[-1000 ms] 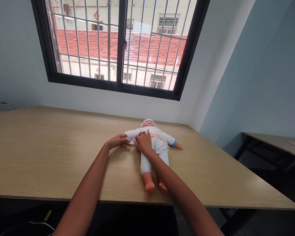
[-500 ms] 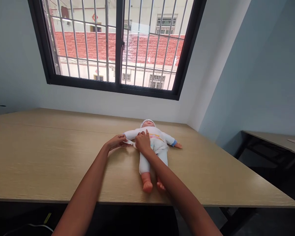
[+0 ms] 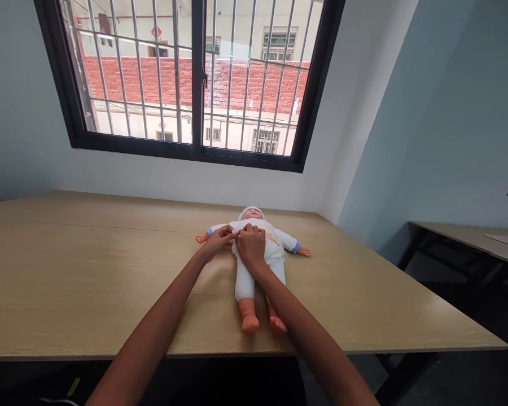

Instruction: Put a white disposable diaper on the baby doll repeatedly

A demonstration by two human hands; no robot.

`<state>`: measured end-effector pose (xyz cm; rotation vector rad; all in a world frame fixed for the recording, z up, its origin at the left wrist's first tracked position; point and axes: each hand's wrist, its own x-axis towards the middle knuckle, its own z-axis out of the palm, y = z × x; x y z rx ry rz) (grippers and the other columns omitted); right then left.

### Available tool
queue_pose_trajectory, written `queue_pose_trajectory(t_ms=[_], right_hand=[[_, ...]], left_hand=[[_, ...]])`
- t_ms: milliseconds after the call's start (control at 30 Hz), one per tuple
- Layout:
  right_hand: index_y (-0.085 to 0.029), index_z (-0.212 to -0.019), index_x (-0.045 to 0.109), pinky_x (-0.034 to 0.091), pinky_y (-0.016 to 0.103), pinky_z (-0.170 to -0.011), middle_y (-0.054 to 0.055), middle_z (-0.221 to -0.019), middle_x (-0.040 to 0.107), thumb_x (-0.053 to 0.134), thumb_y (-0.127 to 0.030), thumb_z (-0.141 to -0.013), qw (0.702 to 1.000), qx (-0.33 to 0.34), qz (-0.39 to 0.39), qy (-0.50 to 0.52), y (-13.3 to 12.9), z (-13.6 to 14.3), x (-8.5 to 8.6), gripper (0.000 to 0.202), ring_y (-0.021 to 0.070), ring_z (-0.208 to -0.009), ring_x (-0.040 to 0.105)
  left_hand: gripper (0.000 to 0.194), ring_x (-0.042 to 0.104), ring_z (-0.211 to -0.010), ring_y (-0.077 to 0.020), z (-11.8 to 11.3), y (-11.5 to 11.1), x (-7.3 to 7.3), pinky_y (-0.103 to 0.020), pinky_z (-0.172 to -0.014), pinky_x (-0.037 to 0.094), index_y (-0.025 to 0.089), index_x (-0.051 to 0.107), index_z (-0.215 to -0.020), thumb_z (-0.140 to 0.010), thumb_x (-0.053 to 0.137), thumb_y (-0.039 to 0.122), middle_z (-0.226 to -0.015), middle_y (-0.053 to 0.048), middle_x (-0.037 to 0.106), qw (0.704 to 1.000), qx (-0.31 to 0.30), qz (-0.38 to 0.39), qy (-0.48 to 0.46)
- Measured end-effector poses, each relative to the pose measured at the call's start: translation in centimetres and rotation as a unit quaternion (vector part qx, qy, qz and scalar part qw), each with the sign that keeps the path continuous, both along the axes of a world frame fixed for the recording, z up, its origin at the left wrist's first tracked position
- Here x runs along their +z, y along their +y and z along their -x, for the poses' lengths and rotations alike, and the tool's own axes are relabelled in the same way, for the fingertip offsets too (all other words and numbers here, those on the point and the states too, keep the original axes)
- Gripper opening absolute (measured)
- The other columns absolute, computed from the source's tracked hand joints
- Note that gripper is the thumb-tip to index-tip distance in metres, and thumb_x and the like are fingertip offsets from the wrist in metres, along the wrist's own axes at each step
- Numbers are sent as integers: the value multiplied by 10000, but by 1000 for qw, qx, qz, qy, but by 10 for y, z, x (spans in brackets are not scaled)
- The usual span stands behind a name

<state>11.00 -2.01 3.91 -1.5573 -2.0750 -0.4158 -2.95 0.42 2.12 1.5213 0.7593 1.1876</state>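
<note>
A baby doll (image 3: 245, 286) in a white suit with blue cuffs and a white cap lies on its back, its feet towards me. Around its hips is a white diaper (image 3: 275, 251), partly covered by my hands. My left hand (image 3: 215, 243) is closed at the doll's waist on the left side, its fingertips pinching the diaper's side tab, of which only a little white shows. Right beside it, my right hand (image 3: 251, 246) presses on the diaper's front with bent fingers, holding it at the waist. The exact grip of these fingers is partly hidden.
The doll lies on a wide wooden table (image 3: 110, 282), whose front edge is close to my body. Behind it are a white wall and a barred window (image 3: 198, 149) with a dark frame. Another table (image 3: 452, 237) stands at the right.
My left hand has moved right and inward, bringing the white tab from beside the doll to its waist, next to my right hand. The doll's left-side hand now shows. The view has shifted slightly.
</note>
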Motion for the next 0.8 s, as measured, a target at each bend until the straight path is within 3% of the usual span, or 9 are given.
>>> queue_pose_trajectory(t_ms=[200,333,467,700,800], right_hand=[[-167,-1005,702,378,340,-837,115,-1035,677,405,-210,-969,999,-23,14,45,3,-6,0,302,222,-901,608],[-199,-1039,695,400,311,-721,85,-1042,680,349,-284,-1011,994,-48,14,101,10,-12,-2,357,202,-832,633],[-202,-1034,700,411,287,-641,79,-1068,658,373,-323,-1008,986,-50,15,155,16,-19,-4,349,184,-808,640],[-170,-795,684,462,292,-841,98,-961,643,585,-298,-883,963,-10,-41,268,22,-36,-7,184,219,-949,614],[-184,-723,642,470,294,-822,88,-907,638,587,-272,-860,951,5,-54,305,22,-38,-8,172,212,-897,616]], left_hand=[[366,566,-1060,-203,-18,-3,-7,-293,-883,461,212,562,-1016,-767,651,465,-1089,-45,617,998,57,3,1],[428,505,-1240,-248,-24,-10,-11,-337,-1000,424,215,560,-1144,-786,665,425,-1286,-94,586,999,31,-33,13],[454,415,-1346,-256,-30,-22,-8,-363,-1079,382,249,566,-1196,-784,701,381,-1389,-78,532,997,33,-53,55],[513,452,-1302,-272,-32,-31,-2,-334,-1035,419,227,560,-1223,-757,722,367,-1371,-86,535,996,53,-37,67],[495,472,-1273,-282,-31,-32,0,-337,-1017,423,213,578,-1223,-772,707,368,-1352,-97,549,995,41,-39,83]])
